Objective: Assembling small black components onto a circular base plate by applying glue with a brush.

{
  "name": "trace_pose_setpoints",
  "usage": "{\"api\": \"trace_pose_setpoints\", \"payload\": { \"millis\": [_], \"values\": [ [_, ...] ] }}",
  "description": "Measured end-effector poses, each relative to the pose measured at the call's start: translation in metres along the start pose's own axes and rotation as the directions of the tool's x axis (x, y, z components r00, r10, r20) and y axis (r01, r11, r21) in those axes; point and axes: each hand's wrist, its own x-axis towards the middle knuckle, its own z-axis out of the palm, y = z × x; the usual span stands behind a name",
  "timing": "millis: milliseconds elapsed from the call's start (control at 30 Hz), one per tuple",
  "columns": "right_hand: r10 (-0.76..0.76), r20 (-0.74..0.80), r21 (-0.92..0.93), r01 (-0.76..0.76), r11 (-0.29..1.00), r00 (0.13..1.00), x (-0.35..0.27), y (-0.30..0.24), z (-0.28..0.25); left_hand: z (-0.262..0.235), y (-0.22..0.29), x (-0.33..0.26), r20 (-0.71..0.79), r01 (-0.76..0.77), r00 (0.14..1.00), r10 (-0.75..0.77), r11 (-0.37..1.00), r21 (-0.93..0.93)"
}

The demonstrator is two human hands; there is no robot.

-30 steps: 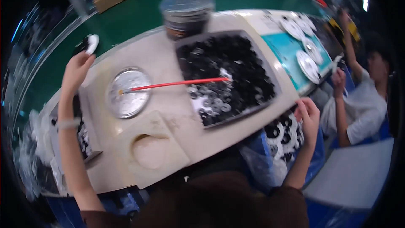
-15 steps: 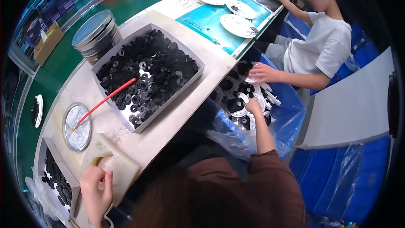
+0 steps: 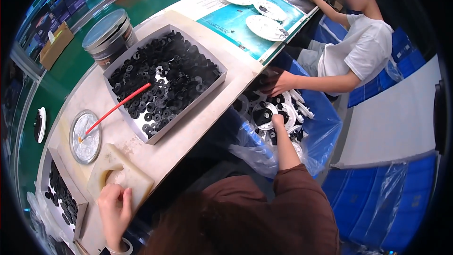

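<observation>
My left hand (image 3: 114,208) rests at the near edge of a cream block (image 3: 140,185) with a round hollow. Its fingers are curled and nothing shows in them. My right hand (image 3: 278,121) reaches down into a blue plastic-lined crate (image 3: 326,125) full of white round parts with black pieces. Its fingers are closed at the rim of a white disc (image 3: 264,114) with a black piece on it; the fingertips are partly hidden. A co-worker's hand (image 3: 278,82) reaches into the same crate from the far side.
A tray (image 3: 158,137) of black rings stands mid-table, beside a lidded bucket (image 3: 109,40). A red stick (image 3: 118,106) leans from a round dish of white paste (image 3: 86,147). Another box (image 3: 81,208) holds black parts. White discs (image 3: 266,28) lie on a blue-green mat.
My left hand has drawn back from the block's hollow toward its near edge. My right hand has shifted slightly left in the crate. The co-worker's hand has moved left and lower.
</observation>
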Motion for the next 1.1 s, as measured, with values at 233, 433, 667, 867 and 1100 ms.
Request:
{"api": "trace_pose_setpoints", "payload": {
  "millis": [233,433,667,867,1100],
  "values": [
    [0.021,-0.149,0.122,-0.003,0.993,0.989,0.038,0.042,-0.009,0.008,0.006,0.002,-0.049,0.009,0.999,-0.011,0.999,-0.035],
    [-0.486,0.164,-0.395,0.508,0.765,0.859,-0.067,-0.068,-0.054,0.009,0.003,-0.007,-0.099,0.061,0.993,-0.066,0.997,-0.054],
    [-0.511,0.609,-0.531,0.79,0.306,0.607,-0.216,-0.204,-0.157,0.007,0.0,-0.006,-0.139,0.008,0.99,-0.016,0.998,-0.058],
    [-0.829,0.553,0.483,0.778,0.403,0.086,-0.347,-0.267,-0.152,-0.001,0.005,-0.009,-0.339,0.008,0.937,-0.077,0.98,-0.2],
    [-0.737,0.661,0.732,0.338,0.591,-0.142,-0.446,-0.296,-0.013,-0.022,0.01,-0.033,-0.766,-0.164,0.642,0.0,0.977,-0.137]
  ]
}}
